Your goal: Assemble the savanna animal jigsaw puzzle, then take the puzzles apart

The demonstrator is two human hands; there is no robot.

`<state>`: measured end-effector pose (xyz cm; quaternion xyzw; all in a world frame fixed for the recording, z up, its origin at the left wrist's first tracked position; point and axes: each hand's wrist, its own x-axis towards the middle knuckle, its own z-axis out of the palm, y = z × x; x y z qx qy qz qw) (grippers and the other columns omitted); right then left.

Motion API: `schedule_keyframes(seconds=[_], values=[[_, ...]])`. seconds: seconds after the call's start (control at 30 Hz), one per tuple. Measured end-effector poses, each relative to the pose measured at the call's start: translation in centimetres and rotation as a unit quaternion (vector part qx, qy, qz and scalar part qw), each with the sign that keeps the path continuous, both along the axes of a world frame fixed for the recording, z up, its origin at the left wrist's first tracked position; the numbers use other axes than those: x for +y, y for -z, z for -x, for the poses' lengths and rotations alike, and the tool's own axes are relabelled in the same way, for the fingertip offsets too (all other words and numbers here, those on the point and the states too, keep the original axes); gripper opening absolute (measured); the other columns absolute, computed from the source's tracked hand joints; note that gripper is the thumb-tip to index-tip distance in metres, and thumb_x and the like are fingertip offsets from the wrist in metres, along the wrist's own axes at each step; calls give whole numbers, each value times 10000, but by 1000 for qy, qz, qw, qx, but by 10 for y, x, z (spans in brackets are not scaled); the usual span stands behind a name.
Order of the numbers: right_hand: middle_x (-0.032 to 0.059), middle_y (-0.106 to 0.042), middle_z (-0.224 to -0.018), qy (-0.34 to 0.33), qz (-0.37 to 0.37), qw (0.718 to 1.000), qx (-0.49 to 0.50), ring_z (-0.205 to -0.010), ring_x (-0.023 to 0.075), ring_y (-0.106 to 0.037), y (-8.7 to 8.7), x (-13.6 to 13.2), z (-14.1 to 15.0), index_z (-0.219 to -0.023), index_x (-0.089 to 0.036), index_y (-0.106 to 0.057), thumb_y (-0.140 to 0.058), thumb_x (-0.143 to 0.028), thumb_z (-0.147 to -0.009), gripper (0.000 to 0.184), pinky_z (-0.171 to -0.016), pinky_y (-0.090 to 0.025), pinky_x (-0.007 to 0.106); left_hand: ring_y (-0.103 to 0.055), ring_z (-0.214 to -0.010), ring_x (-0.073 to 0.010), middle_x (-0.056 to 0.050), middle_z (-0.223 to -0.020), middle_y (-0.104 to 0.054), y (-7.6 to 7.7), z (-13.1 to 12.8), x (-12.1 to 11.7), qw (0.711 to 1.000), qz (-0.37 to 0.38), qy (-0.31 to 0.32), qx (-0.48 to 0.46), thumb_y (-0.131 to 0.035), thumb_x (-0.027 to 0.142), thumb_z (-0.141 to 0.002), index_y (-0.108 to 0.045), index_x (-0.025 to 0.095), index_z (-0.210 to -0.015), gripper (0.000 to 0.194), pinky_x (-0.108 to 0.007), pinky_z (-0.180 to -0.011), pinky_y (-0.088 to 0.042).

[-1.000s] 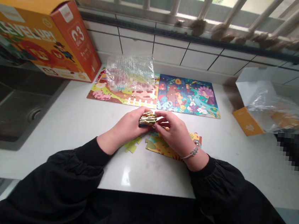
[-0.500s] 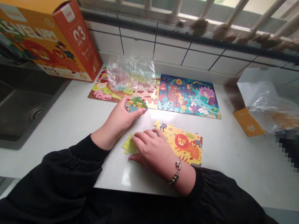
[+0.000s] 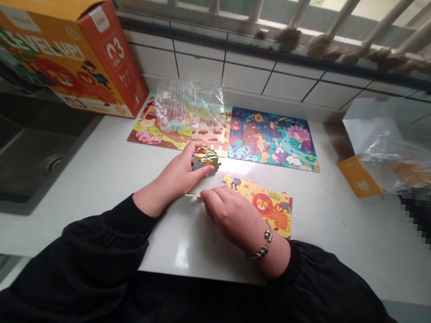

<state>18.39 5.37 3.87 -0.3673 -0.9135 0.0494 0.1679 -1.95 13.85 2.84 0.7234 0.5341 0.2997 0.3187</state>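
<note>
Several puzzle pieces [image 3: 207,159] are stacked in the grip of my left hand [image 3: 177,177], thumb on the near side. My right hand [image 3: 229,214] pinches one puzzle piece [image 3: 193,195], seen almost edge-on as a thin pale line just below my left hand. A partly joined lion puzzle [image 3: 267,204], yellow with orange lions, lies flat on the counter; my right hand and wrist cover its left and lower parts.
Behind lie a farm puzzle [image 3: 145,132] under a crumpled clear plastic bag [image 3: 191,102] and a dark forest puzzle [image 3: 275,139]. An orange puzzle box [image 3: 114,58] stands by the sink [image 3: 26,162]. An open box [image 3: 360,177] with plastic sits at right on the white counter [image 3: 346,237].
My right hand has tilted the light-green piece from nearly flat to edge-on and raised it. My left hand has shifted slightly right with its stack.
</note>
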Motion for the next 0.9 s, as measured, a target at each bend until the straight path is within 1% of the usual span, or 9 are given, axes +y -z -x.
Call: schedule_keyframes(seconds=[0.2,0.37,0.4,0.43,0.5,0.57,0.67,0.73,0.9], values=[[106,-741,-909,131,-21,987,88,-799,248,-665,5,16,-15,-1031,-180,-697,-502,-202,-1151,230,-730,-510,373,-670,-1359,-307,-130,-1530,-659,-3,1,-3,998,-19,66,8,-678,412,-1027,-490,228,-1527,566,-454,-1173,-524],[98,-773,-919,192,7,970,146,-827,244,-708,13,28,-22,-1040,-213,-698,-517,-238,-1144,209,-738,-519,356,-658,-1404,-311,-165,-1518,-672,-2,2,-3,993,-31,111,-14,-469,531,-1150,-495,208,-1525,495,-454,-1211,-500],[97,-777,-926,199,15,968,152,-833,245,-714,14,29,-22,-1042,-216,-697,-523,-238,-1139,200,-742,-522,357,-664,-1395,-313,-168,-1505,-677,0,2,-2,992,-30,123,-23,-468,556,-1149,-496,210,-1525,512,-460,-1204,-504],[100,-781,-937,203,22,966,159,-843,248,-721,14,30,-22,-1045,-217,-696,-529,-236,-1135,191,-749,-528,358,-666,-1390,-322,-172,-1499,-677,1,2,-2,990,-28,134,-28,-523,586,-1124,-493,211,-1531,554,-468,-1198,-509],[102,-784,-954,200,35,964,170,-862,250,-732,14,29,-21,-1048,-218,-689,-539,-231,-1129,171,-765,-538,357,-665,-1392,-352,-176,-1506,-671,2,2,-2,988,-23,152,-28,-757,613,-986,-483,223,-1542,732,-485,-1184,-521],[91,-785,-958,187,54,964,182,-858,241,-737,13,28,-19,-1058,-225,-676,-560,-234,-1126,135,-766,-545,349,-676,-1378,-369,-162,-1501,-681,1,0,-4,988,-18,150,-15,-917,526,-849,-487,247,-1534,856,-494,-1165,-536],[58,-786,-948,175,86,957,216,-824,225,-737,10,26,-18,-1103,-241,-650,-619,-250,-1109,33,-743,-550,341,-726,-1282,-342,-122,-1407,-736,-2,-3,-8,991,-9,132,5,-859,393,-903,-529,264,-1472,672,-483,-1104,-568],[52,-781,-963,177,89,951,239,-821,223,-732,8,26,-20,-1117,-247,-638,-652,-257,-1092,30,-749,-562,353,-745,-1224,-323,-103,-1352,-757,-6,-4,-9,993,-13,117,8,-814,354,-931,-560,263,-1413,553,-465,-1066,-580],[66,-736,-985,215,50,938,268,-837,229,-703,2,36,-37,-1146,-240,-648,-619,-246,-1085,68,-786,-583,398,-749,-1177,-304,-83,-1327,-758,-8,-2,-7,997,-39,72,11,-843,302,-883,-599,259,-1348,527,-443,-1041,-580]])
